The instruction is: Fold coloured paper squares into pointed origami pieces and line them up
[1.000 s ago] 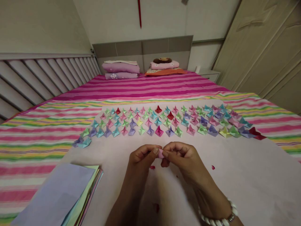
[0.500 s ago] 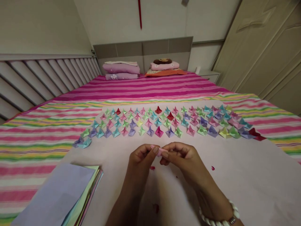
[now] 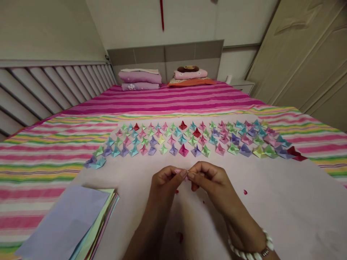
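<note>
Between my two hands is a small folded piece of pink paper (image 3: 178,171), mostly hidden by the fingers. My left hand (image 3: 168,182) pinches its left side between thumb and fingers. At its right side, my right hand (image 3: 210,178) is closed in a pinch too, the thumb tips almost meeting. A white braided bracelet (image 3: 251,254) circles the right wrist. Beyond the hands, rows of small folded paper boats (image 3: 183,150) in pink, green, blue, purple, yellow and red stand on a pale sheet (image 3: 271,202).
A stack of coloured paper (image 3: 67,216), purple on top, lies at the near left. Small red petal-like bits (image 3: 245,192) are scattered near the hands. Folded bedding (image 3: 139,77) rests by the headboard (image 3: 189,54). A railing (image 3: 54,86) runs along the left of the striped bed.
Both hands' fingertips have come closer together over the pink paper, which now shows less. The left hand has shifted slightly right. The boats and paper stack stay put.
</note>
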`<state>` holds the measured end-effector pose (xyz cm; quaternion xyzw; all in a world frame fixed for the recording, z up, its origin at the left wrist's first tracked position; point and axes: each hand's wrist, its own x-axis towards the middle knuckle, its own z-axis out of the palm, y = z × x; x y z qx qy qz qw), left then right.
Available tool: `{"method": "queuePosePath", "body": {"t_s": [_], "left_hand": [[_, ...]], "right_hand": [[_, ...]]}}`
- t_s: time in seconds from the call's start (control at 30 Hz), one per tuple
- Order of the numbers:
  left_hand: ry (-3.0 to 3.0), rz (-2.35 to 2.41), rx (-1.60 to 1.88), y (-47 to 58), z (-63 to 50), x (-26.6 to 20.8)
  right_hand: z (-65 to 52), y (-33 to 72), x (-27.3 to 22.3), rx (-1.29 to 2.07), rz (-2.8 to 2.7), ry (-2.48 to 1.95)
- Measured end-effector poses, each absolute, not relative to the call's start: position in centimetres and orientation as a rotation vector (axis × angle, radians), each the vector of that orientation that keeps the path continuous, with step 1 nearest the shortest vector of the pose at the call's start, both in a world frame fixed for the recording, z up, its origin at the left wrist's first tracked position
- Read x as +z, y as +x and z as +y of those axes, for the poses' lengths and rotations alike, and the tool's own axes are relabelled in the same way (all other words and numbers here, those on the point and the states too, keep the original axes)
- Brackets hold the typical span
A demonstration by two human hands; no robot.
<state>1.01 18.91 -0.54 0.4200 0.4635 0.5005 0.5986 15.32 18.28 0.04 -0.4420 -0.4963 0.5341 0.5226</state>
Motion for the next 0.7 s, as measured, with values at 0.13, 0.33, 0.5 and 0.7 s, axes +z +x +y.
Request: {"method": "queuePosePath", "body": {"t_s": [0.13, 0.33, 0.5, 0.7], "left_hand": [[1.052, 1.140, 1.202, 1.17, 18.82, -0.09], [1.165, 1.167, 1.229, 1.01, 18.53, 0.12], [1.137, 1.109, 1.204, 1.27, 18.38, -0.21], [1.035, 1.090, 1.193, 1.32, 18.60, -0.33]], "right_hand": [[18.36, 15.17, -0.21, 1.295, -1.128, -1.053], [18.52, 15.16, -0.15, 1.316, -1.126, -1.055], [18.66, 15.17, -0.19, 1.332, -1.111, -1.038], [18.73, 14.95, -0.51, 1.365, -1.067, -1.012]]}}
